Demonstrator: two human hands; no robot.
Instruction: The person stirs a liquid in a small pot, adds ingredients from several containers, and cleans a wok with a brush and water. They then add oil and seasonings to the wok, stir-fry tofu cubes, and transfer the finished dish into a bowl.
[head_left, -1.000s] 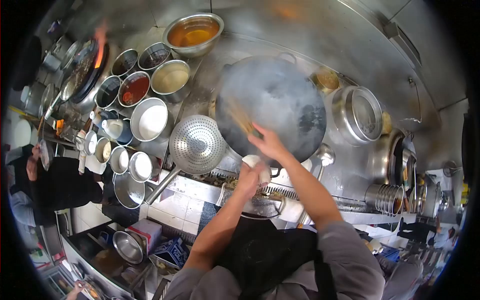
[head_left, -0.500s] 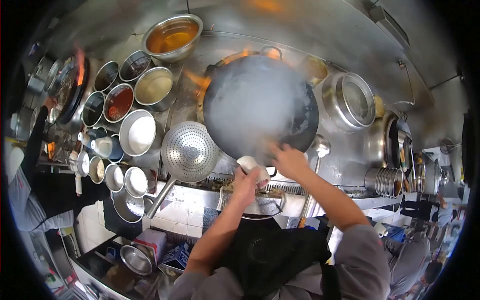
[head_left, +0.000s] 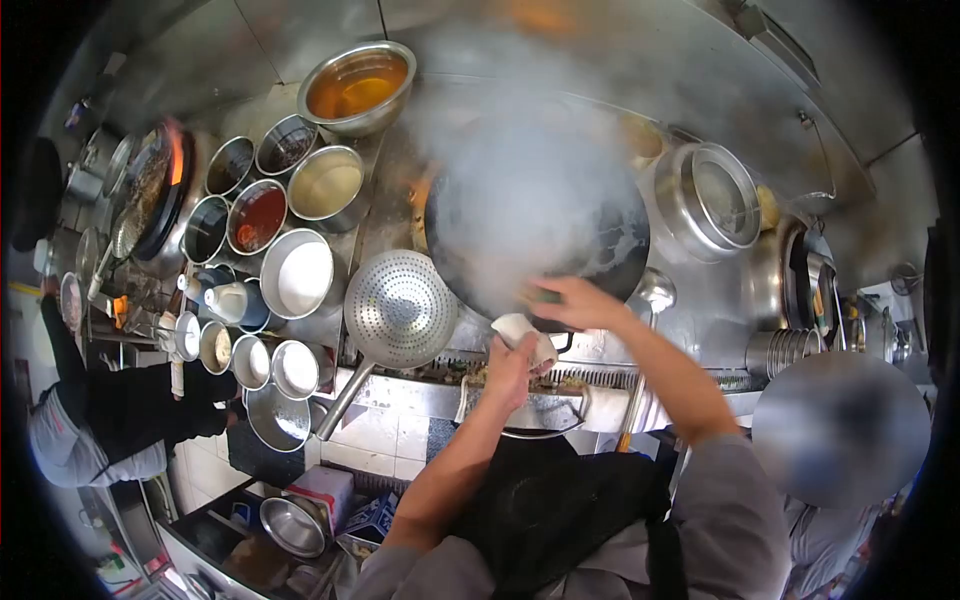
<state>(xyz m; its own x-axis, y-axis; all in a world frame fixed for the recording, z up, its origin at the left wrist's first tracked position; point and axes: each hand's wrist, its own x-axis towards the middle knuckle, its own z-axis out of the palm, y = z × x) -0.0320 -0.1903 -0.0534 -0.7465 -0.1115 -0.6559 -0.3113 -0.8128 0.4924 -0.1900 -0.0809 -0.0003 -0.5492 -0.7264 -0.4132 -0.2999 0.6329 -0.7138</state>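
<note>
A large black wok [head_left: 628, 245] sits on the burner, with thick steam hiding most of its inside. My left hand [head_left: 508, 372] is closed around a folded whitish cloth [head_left: 518, 328] at the wok's near rim. Over the near part of the wok, my right hand [head_left: 580, 303] has its fingers curled in the steam. Something small and dark greenish shows at its fingertips, too blurred to name. To the left of my hands lies a perforated strainer [head_left: 400, 305] with its handle toward me. A ladle [head_left: 655, 290] rests right of the wok.
Several metal pots of sauces and powders, one with red sauce [head_left: 257, 218], stand at the left. Behind them is a bowl of amber liquid [head_left: 358, 90]. Stacked steel pots [head_left: 708, 200] stand at the right. Another person [head_left: 90, 430] works at the far left.
Steam has thickened and spread upward over the wok. My right hand has turned and its fingers have drawn together. The whole view has shifted slightly; my left hand keeps the cloth.
</note>
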